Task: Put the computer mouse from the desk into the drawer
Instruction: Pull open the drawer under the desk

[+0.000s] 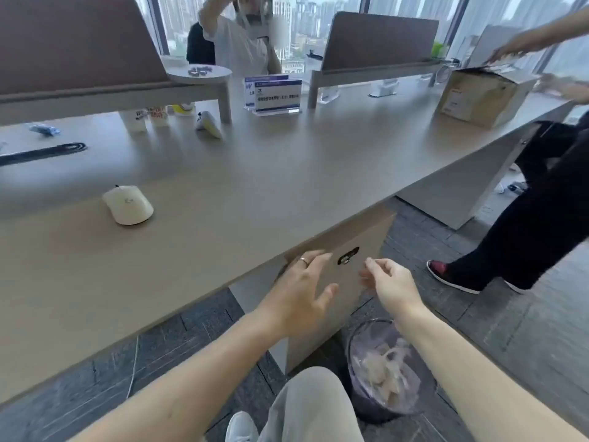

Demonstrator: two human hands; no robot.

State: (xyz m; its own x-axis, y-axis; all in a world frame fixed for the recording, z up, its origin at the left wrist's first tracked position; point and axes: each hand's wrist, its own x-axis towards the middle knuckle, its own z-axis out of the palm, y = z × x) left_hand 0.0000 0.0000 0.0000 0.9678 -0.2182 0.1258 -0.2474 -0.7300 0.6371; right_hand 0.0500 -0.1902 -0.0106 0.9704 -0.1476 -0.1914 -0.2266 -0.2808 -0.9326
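Note:
A white computer mouse (129, 204) lies on the beige desk (255, 173), left of centre, well away from both hands. Under the desk's front edge stands a beige drawer cabinet (360, 237) with a dark lock slot (348, 255) on its shut front. My left hand (302, 288), with a ring on one finger, is spread wide in front of the drawer face, just left of the lock. My right hand (387, 282) hovers to the right of the lock with loosely curled fingers and nothing in it.
A bin (385, 371) lined with a plastic bag stands on the floor below my right arm. My knee (312, 406) is at the bottom. A person in dark trousers (526, 224) stands at right beside a cardboard box (484, 97). Another person (242, 36) sits across the desk. Sign holders (277, 94) stand mid-desk.

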